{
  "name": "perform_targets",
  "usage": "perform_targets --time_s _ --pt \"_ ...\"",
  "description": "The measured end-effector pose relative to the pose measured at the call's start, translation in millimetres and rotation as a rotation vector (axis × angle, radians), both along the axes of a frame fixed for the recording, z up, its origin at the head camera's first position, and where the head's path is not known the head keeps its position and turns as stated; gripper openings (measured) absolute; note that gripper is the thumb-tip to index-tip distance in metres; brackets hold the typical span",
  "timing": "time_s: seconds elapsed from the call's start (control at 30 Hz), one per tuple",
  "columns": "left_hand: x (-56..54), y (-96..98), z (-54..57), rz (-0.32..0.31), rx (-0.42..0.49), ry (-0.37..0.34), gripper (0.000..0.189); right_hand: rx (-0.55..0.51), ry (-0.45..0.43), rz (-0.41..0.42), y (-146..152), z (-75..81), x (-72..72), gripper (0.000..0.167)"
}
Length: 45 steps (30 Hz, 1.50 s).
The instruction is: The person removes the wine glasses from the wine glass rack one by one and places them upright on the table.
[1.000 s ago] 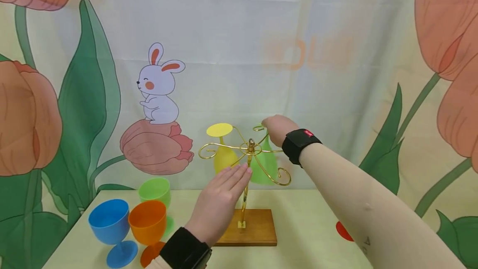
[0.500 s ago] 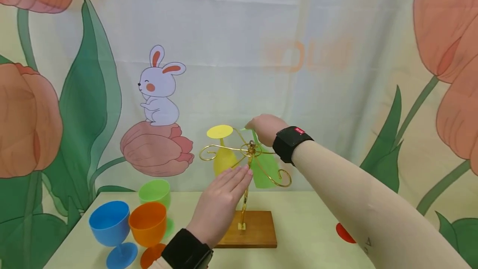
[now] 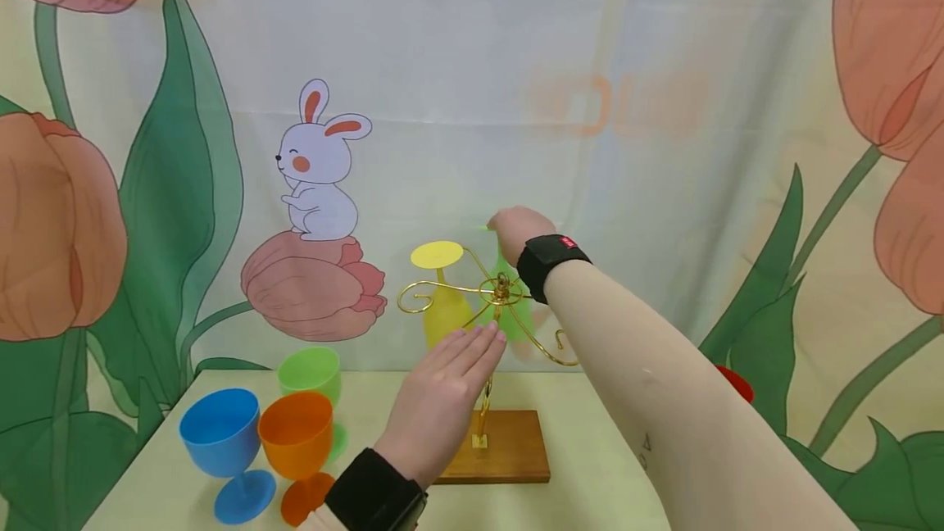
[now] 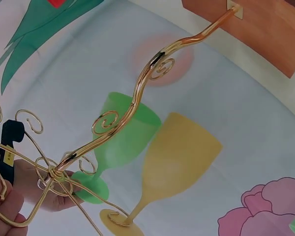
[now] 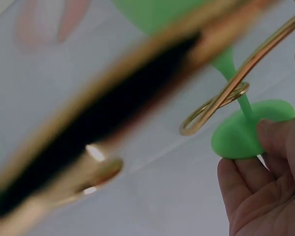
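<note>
A gold wine glass rack (image 3: 486, 388) with curled wire arms rises from a wooden base. My right hand (image 3: 521, 234) is behind its top, pinching the foot of an upside-down green goblet (image 5: 246, 130) between thumb and fingers. In the right wrist view the goblet's stem lies close to a curled hook. A yellow goblet (image 3: 446, 314) hangs upside down from the rack's back left arm, beside the green one. On the near side, my left hand (image 3: 442, 392) holds a front wire arm, with a hook curl (image 4: 2, 196) against its fingers. Its thumb is hidden in the head view.
Upright blue (image 3: 220, 433), orange (image 3: 297, 437) and light green (image 3: 310, 375) goblets stand together on the table's left. Part of a red thing (image 3: 736, 383) shows behind my right forearm. A printed cloth (image 3: 442, 64) hangs behind the table.
My right hand has moved left and slightly up with the green goblet, bringing it closer to the yellow one. My left hand has stayed at the rack.
</note>
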<state>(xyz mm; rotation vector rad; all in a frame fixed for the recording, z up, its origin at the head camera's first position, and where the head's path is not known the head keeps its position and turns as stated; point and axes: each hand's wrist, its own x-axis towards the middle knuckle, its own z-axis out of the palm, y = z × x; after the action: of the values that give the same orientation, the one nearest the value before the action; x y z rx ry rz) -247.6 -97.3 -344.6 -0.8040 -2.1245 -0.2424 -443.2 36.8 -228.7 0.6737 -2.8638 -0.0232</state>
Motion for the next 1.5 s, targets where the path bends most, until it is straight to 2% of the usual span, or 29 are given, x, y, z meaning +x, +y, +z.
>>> perform_targets --time_s 0.27,0.47,0.6,0.73,0.83,1.03,1.2,1.37,1.5 --pt "1.2 8.3 6.1 -0.021 -0.008 0.000 0.056 -0.156 -0.006 -0.113 21 14.0 4.6 0.041" --pt "2.1 14.4 7.3 -0.027 -0.013 -0.001 0.054 -0.214 0.023 -0.181 38 8.3 0.2 0.030" --pt "1.7 17.7 8.6 -0.029 -0.016 0.003 0.054 -0.229 0.024 -0.210 50 10.3 -0.1 0.037" --pt "0.8 17.3 8.5 -0.029 -0.017 0.003 0.056 -0.233 0.017 -0.204 57 11.1 2.9 0.041" --pt "1.2 16.1 8.0 -0.025 -0.021 0.003 0.056 -0.198 0.012 -0.181 61 9.9 8.1 0.042" --pt "1.0 13.2 6.7 -0.024 -0.015 0.002 0.055 -0.080 0.048 -0.071 72 7.2 18.9 0.041" --pt "0.1 9.0 3.2 -0.035 0.004 -0.005 0.054 -0.110 0.096 -0.027 92 3.1 20.7 0.043" --pt "-0.2 4.9 0.6 -0.035 0.012 -0.007 0.053 -0.142 0.160 -0.041 117 2.1 28.9 0.042" --pt "-1.7 5.8 0.1 -0.036 0.017 -0.005 0.054 -0.144 0.207 -0.056 141 -4.9 40.0 0.039"
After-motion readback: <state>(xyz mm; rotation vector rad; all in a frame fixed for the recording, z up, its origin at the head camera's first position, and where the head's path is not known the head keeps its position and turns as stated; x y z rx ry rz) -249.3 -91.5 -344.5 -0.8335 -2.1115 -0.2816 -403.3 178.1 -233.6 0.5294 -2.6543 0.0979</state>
